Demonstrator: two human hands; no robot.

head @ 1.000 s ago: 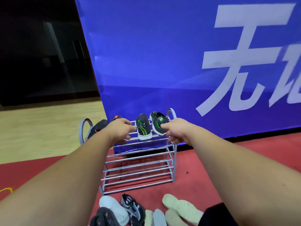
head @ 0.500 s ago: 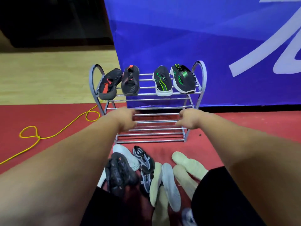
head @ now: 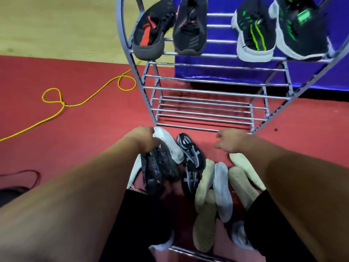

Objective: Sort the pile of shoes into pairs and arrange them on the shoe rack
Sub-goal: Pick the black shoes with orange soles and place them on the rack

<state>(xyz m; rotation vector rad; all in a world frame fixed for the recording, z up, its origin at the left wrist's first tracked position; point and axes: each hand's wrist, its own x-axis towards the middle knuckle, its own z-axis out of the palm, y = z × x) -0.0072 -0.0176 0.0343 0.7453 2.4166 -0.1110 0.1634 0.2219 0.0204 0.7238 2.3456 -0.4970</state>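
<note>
Nearest camera, on red floor (head: 85,133): pile of shoes (head: 198,176) left unsorted between knees, pale soles up, kept within easy reach. Left hand (head: 141,138) curled down onto dark shoe (head: 160,167) at pile's left edge; grip likely, finger closure hidden. Right hand (head: 228,140) held loosely open, empty, just above pale shoe (head: 245,167), apparently for second pick. Beyond: shoe rack (head: 207,87), lower tiers bare. Top tier: red-marked black pair (head: 170,29), green-striped pair (head: 273,29) set side by side, matched.
</note>
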